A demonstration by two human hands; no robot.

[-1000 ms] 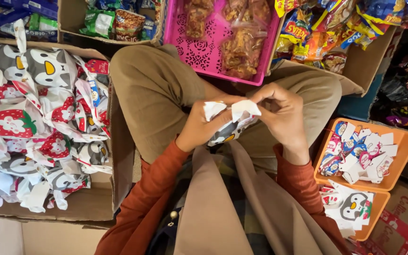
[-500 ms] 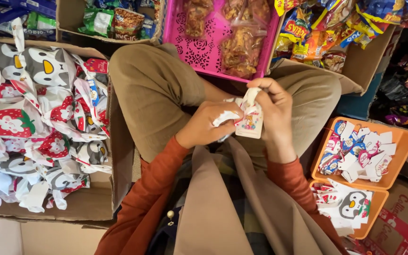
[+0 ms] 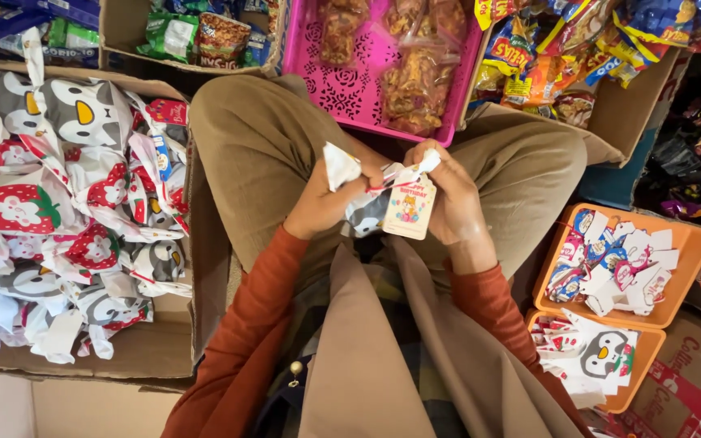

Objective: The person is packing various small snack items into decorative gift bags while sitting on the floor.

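Here, both hands meet over the lap. The left hand [image 3: 322, 203] has its fingers curled tight around a small gift bag [image 3: 363, 207], grey and white, whose white top corner sticks up above the knuckles. The right hand [image 3: 446, 199] has thumb and fingertips pinched together on the bag's neck, where a thin red tie [image 3: 383, 186] crosses. One paper tag [image 3: 409, 208], pale with a small cartoon figure, hangs from that tie, touching the right palm.

Outward: two knees in tan trousers, two rust-orange sleeves.

At the left edge, one open cardboard box [image 3: 156, 357] is heaped with filled bags in penguin and strawberry prints; too many overlap to count. Ahead of the knees, one pink plastic basket [image 3: 350, 89] holds clear packs of brown snacks, at least three. At the right, two orange trays: the upper tray [image 3: 675, 276] carries a loose pile of tags, the lower tray [image 3: 642, 357] flat penguin bags, count unclear.
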